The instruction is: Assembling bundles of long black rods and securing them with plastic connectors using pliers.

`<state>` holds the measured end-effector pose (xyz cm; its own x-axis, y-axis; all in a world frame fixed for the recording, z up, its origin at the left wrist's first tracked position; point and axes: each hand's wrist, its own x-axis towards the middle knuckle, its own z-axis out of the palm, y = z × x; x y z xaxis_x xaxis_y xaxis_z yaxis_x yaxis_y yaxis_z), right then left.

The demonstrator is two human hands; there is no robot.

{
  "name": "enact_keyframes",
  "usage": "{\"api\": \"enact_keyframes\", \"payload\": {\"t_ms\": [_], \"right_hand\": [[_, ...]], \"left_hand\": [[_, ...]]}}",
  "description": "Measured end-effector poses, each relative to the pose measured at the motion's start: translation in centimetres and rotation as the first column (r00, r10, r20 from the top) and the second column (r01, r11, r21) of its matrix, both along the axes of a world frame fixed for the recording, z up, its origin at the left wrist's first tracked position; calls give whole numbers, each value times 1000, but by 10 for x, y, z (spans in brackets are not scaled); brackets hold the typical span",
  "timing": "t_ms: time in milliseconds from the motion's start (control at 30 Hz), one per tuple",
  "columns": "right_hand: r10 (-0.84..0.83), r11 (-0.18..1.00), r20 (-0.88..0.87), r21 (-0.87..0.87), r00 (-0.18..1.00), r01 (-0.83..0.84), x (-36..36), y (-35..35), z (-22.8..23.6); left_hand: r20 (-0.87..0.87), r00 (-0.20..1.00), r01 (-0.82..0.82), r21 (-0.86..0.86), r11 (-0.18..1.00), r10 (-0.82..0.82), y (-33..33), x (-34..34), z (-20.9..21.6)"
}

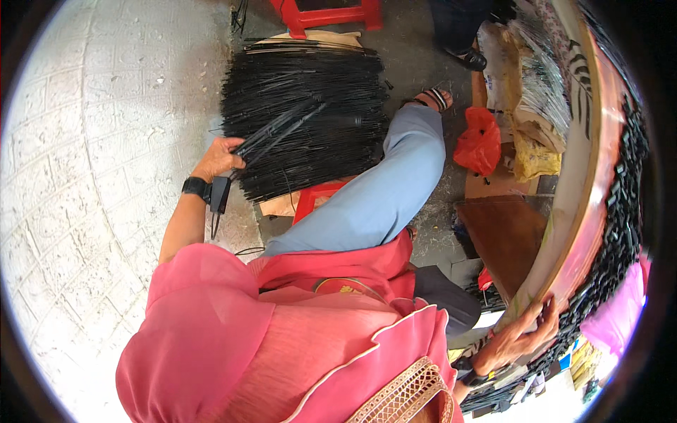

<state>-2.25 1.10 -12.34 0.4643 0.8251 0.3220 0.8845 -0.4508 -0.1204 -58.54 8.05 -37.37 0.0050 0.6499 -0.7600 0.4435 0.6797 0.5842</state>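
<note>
My left hand, with a black band and a small dark box at its wrist, is closed round the near end of a few thin black rods. The rods slant up to the right over a wide pile of similar black rods. At the lower right, my right hand rests on the edge of a curved-looking table. Its fingers are bent and apart, and nothing shows in them. Many small black pieces lie along the tabletop beside that hand.
The rod pile lies on cardboard over red stools. My leg stretches along its right side. A red plastic bag, a yellow bag and bundled clear-wrapped rods stand beyond. Another person's dark shoe shows at the top. A white wall fills the left.
</note>
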Motion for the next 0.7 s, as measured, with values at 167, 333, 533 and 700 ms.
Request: {"api": "enact_keyframes", "payload": {"t_ms": [167,333,533,700], "right_hand": [[26,999,20,43,999,-27,1,0,-4],[128,983,-17,134,992,-125,10,-6,-8],[209,962,62,166,976,-217,20,-9,-12],[286,930,71,221,956,-294,14,4,-14]], "left_hand": [[50,999,0,-15,1000,1,-45,-17,25],[-111,987,123,77,989,-114,-50,-1,24],[-170,982,111,196,974,-77,-31,30,-49],[-21,998,63,10,998,-63,-47,12,-174]]}}
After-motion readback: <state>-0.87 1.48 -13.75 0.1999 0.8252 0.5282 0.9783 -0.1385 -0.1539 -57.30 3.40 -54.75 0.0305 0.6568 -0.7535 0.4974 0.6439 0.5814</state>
